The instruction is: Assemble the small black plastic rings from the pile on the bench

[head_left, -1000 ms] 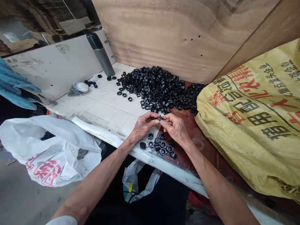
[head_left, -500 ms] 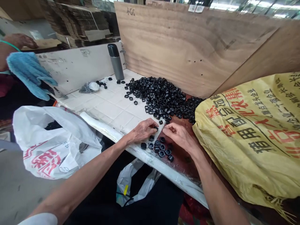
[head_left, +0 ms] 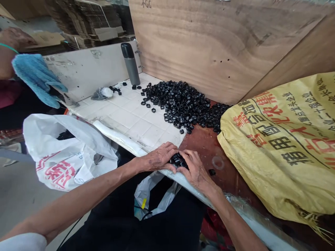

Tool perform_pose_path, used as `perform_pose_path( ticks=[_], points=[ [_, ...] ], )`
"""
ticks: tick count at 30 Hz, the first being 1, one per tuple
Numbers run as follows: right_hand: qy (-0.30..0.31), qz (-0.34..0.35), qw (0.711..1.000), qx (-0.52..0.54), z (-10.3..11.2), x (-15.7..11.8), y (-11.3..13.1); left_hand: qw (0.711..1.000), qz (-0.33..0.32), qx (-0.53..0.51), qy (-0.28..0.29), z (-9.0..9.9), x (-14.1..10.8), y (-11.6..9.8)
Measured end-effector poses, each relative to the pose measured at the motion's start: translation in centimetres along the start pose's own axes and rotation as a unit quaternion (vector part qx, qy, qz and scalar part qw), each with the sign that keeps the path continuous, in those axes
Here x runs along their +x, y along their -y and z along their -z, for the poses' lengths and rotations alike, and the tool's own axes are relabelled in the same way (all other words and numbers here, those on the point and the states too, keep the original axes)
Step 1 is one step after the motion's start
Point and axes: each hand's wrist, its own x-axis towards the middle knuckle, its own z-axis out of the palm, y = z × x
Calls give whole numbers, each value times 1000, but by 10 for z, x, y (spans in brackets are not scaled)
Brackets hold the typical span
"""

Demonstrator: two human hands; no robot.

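My left hand (head_left: 159,157) and my right hand (head_left: 195,170) lie cupped at the table's front edge. A small cluster of black plastic hexagonal rings (head_left: 178,161) sits between them, partly hidden by my fingers. A single ring (head_left: 211,172) lies just right of my right hand on the red-brown board (head_left: 206,146). Farther back, a large heap of the same rings (head_left: 178,104) spreads over the white tiles (head_left: 131,118) and the board, against the plywood wall (head_left: 209,45).
A yellow woven sack (head_left: 274,146) fills the right side. A white plastic bag (head_left: 68,153) lies left of the table edge, and another bag (head_left: 149,198) hangs below it. A grey thermos (head_left: 130,64) stands at the back. A co-worker's arm (head_left: 10,45) shows beyond a blue towel (head_left: 36,78).
The rings scattered on the red-brown board are now gathered between my hands near the front edge. My hands have moved toward me, and the view has shifted slightly.
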Motion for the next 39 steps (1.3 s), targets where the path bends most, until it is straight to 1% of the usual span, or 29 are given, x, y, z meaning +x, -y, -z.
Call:
perform_pose_path(
  ticks=[3,5,10,14,17,19,21,23,26,28,30,33,36,39],
  points=[
    [-13,27,999,-26,-1,-2,-2,999,-8,47,20,0,-1,-3],
    [-28,34,998,-41,-4,-2,-2,997,-9,65,26,1,-1,-5],
    [-68,8,996,-61,-12,-1,2,998,-11,66,7,0,5,-8],
    [-72,0,994,-88,-11,-2,1,997,-29,64,6,-5,11,-9],
    [-77,-1,995,-68,-12,-3,-1,998,-18,58,-7,-10,13,-12],
    [-102,-12,994,-27,-15,-2,1,999,3,34,-27,-12,12,-15],
    [-139,-39,989,17,-19,-2,7,998,35,-1,-55,-13,10,-19],
    [-166,-71,982,53,-22,-2,18,994,71,-33,-80,-12,6,-26],
    [-182,-107,973,96,-20,-7,42,984,114,-72,-115,-10,-6,-43],
    [-187,-113,969,119,-18,-13,59,975,138,-90,-151,-11,-18,-59],
    [-181,-101,969,137,-20,-22,73,961,169,-99,-195,-18,-34,-74],
    [-155,-75,974,150,-35,-38,86,942,207,-110,-241,-39,-61,-88],
    [-143,-62,982,107,-60,-52,90,935,219,-129,-247,-65,-86,-88],
    [-116,-57,990,62,-84,-59,89,932,227,-136,-246,-90,-106,-76]
  ],
)
